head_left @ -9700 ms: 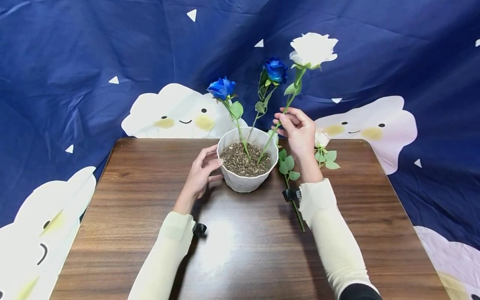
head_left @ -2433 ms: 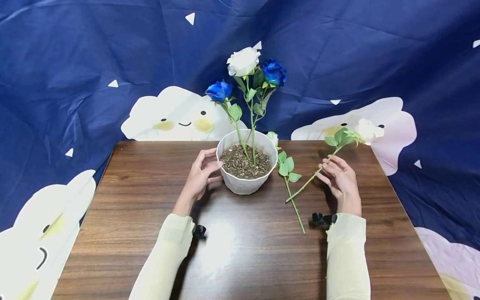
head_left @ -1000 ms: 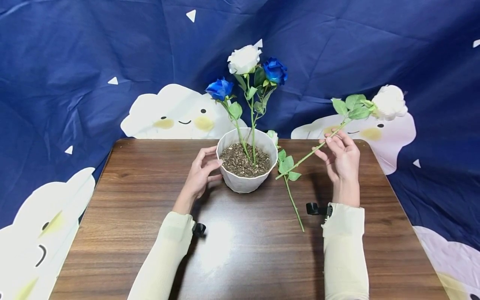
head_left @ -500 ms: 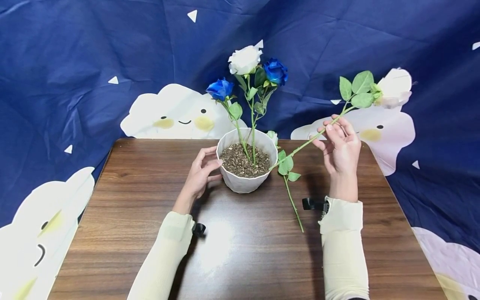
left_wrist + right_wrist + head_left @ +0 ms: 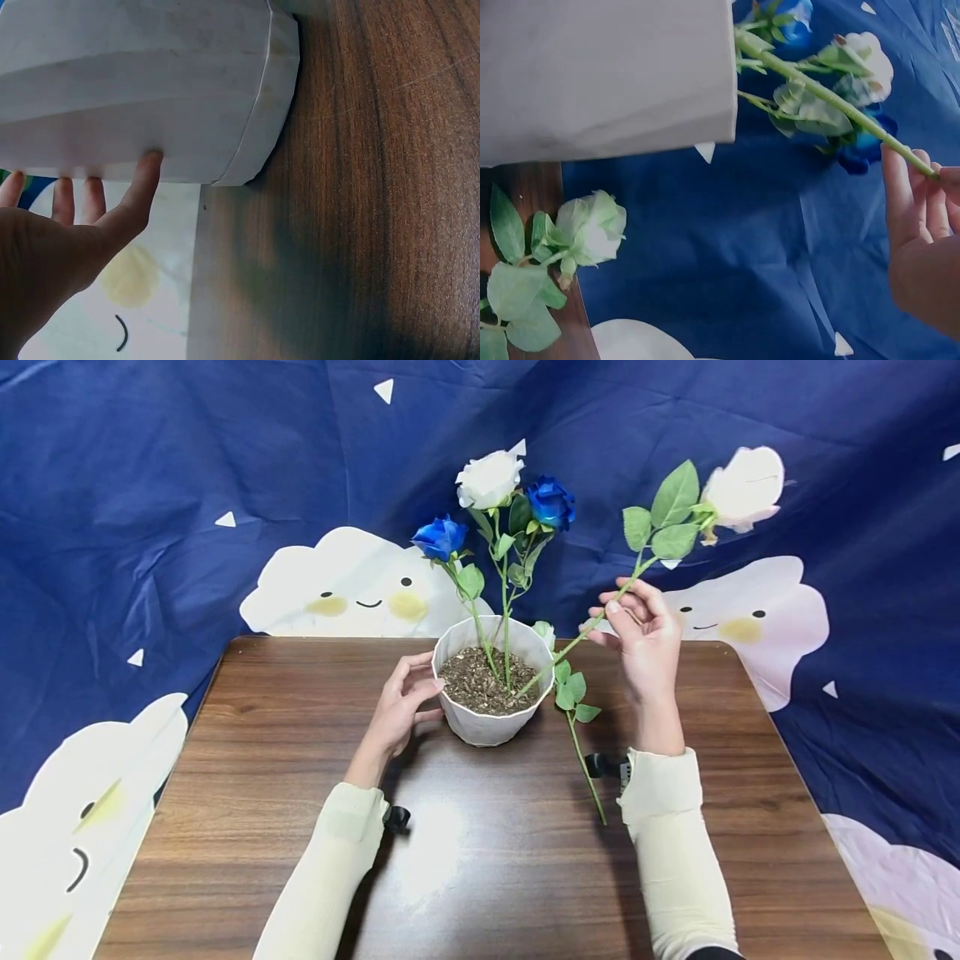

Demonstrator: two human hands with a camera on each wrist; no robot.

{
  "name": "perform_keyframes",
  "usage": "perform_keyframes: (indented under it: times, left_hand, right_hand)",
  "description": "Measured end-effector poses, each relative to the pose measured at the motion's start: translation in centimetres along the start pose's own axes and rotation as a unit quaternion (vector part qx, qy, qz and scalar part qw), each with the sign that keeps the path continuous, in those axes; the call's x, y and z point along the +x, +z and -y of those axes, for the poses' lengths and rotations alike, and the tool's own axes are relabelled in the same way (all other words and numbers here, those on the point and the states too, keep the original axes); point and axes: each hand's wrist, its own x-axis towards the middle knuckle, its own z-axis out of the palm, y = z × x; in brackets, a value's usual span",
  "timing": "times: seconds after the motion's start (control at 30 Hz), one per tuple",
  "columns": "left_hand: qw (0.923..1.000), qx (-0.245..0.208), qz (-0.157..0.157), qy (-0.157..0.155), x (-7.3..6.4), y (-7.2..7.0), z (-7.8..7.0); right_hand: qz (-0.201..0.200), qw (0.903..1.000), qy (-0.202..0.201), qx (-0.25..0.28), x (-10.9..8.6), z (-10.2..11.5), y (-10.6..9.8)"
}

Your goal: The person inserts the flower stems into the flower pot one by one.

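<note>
A white faceted flowerpot [image 5: 486,728] holds dark soil [image 5: 480,681]. My left hand [image 5: 397,706] touches the pot's left side, fingers lightly extended; in the left wrist view its fingertips [image 5: 152,156] rest against the pot wall. With thumb and fingers my right hand [image 5: 647,639] pinches the green stem of a pale pinkish-white rose [image 5: 744,489]. That stem slants down leftward over the pot's rim, its lower end at the soil. Two blue roses [image 5: 440,538] and a white rose [image 5: 490,479] stand in the soil.
Another pale rose with green leaves [image 5: 573,690] lies on the wooden table [image 5: 300,718] right of the pot, its bloom [image 5: 592,229] near the table's back edge. A dark blue curtain [image 5: 187,460] with cloud pictures hangs behind.
The earlier white rose has gone upright into the pot. My right hand has picked up another rose, raised it and moved left, bringing its stem end into the pot. The left hand stays.
</note>
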Motion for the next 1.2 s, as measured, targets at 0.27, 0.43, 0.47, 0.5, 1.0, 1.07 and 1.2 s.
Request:
perform_keyframes:
  times: [0.27,0.43,0.47,0.5,1.0,1.07,1.2]
  left_hand:
    - [1.0,0.001,0.0,-0.002,0.0,0.0,0.0]
    - [1.0,0.002,-0.001,0.0,0.0,0.0,-0.1]
    - [1.0,0.002,0.0,0.001,0.0,0.0,-0.1]
    - [1.0,0.002,0.0,0.001,0.0,0.0,-0.1]
    - [1.0,0.008,-0.001,0.003,0.1,0.1,0.0]
    - [1.0,0.008,-0.002,0.004,0.1,0.1,0.0]
    - [1.0,0.008,-0.001,0.004,0.1,0.0,0.0]
  right_hand:
    - [0.038,0.9983,-0.014,-0.042,-0.1,-1.4,1.7]
    - [0.045,0.9958,-0.019,-0.077,-0.2,-2.2,2.8]
    - [0.045,0.9955,-0.021,-0.081,-0.3,-2.4,3.1]
    - [0.046,0.9954,-0.022,-0.081,-0.3,-2.6,3.3]
    - [0.089,0.9858,-0.043,-0.136,-0.2,-4.4,5.7]
    - [0.095,0.983,-0.043,-0.151,-0.2,-4.5,5.9]
    - [0.112,0.9806,-0.025,-0.159,-0.1,-4.7,6.5]
